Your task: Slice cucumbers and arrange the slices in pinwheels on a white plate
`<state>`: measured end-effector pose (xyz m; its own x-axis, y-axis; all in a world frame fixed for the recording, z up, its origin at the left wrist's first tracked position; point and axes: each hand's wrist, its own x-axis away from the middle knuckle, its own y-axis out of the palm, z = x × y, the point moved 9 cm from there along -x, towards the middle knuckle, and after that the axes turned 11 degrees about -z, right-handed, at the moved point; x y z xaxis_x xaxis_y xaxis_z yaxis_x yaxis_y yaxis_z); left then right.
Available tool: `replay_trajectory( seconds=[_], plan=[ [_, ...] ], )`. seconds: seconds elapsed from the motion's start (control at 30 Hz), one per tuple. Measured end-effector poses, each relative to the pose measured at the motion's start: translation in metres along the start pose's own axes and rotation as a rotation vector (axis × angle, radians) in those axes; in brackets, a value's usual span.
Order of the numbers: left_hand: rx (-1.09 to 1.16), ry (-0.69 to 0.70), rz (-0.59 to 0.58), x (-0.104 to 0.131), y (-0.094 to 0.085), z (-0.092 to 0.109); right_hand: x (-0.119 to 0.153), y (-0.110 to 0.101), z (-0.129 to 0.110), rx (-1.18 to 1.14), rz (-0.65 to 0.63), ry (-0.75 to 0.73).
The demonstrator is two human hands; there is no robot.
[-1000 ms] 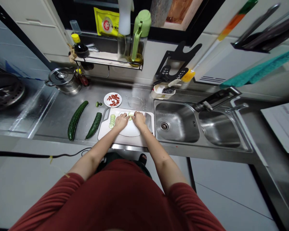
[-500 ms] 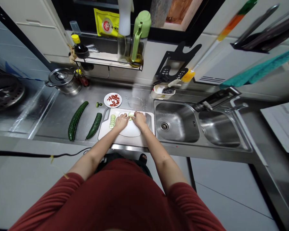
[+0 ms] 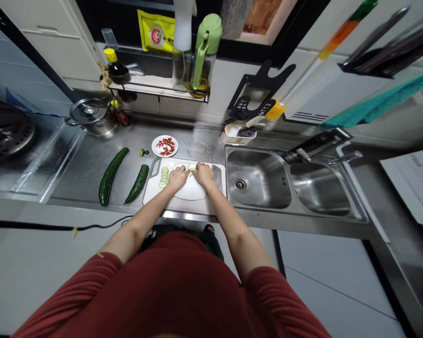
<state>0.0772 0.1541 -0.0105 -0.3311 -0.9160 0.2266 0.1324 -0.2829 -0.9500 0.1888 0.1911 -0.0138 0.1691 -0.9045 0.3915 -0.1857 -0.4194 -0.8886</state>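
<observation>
A white plate [image 3: 188, 191] rests on the cutting board [image 3: 153, 196]. Over its far part my left hand [image 3: 178, 178] and my right hand [image 3: 204, 174] meet, thumbs and fingertips closed at pale green cucumber slices [image 3: 191, 167]. Fingers partly cover these slices, so their exact number is hidden. Left of the plate, a row of overlapping cucumber slices [image 3: 164, 178] lies on the board. A grey, blade-like flat piece [image 3: 217, 177] shows beside my right hand. Further left on the steel counter are a cut cucumber [image 3: 137, 184] and a longer whole cucumber [image 3: 113, 177].
Behind the board stands a small white plate [image 3: 161, 152] of red chopped pieces. Green end bits [image 3: 144, 152] lie near it. A lidded pot [image 3: 93, 119] is at the back left. The double sink [image 3: 257, 203] adjoins the board on the right.
Both hands stay at almost the same spot over the plate, fingers still at the slices. The view has shifted very slightly; nothing else visibly differs.
</observation>
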Motion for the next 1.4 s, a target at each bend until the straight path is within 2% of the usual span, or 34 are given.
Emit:
replay_trajectory(
  seconds=[0.4,0.73,1.03,1.4],
  plan=[
    [0.102,-0.056,0.014,-0.001,-0.005,-0.006,0.001,-0.001,0.006,-0.051,0.024,-0.005],
    [0.184,-0.100,0.101,0.000,-0.008,-0.015,0.000,0.000,0.008,-0.065,0.051,-0.023],
    [0.318,-0.230,0.225,0.030,-0.011,-0.036,0.006,-0.001,0.009,-0.096,0.071,-0.025],
    [0.411,-0.316,0.367,0.073,-0.014,-0.055,0.037,-0.002,0.005,-0.282,0.245,-0.089]
  ],
)
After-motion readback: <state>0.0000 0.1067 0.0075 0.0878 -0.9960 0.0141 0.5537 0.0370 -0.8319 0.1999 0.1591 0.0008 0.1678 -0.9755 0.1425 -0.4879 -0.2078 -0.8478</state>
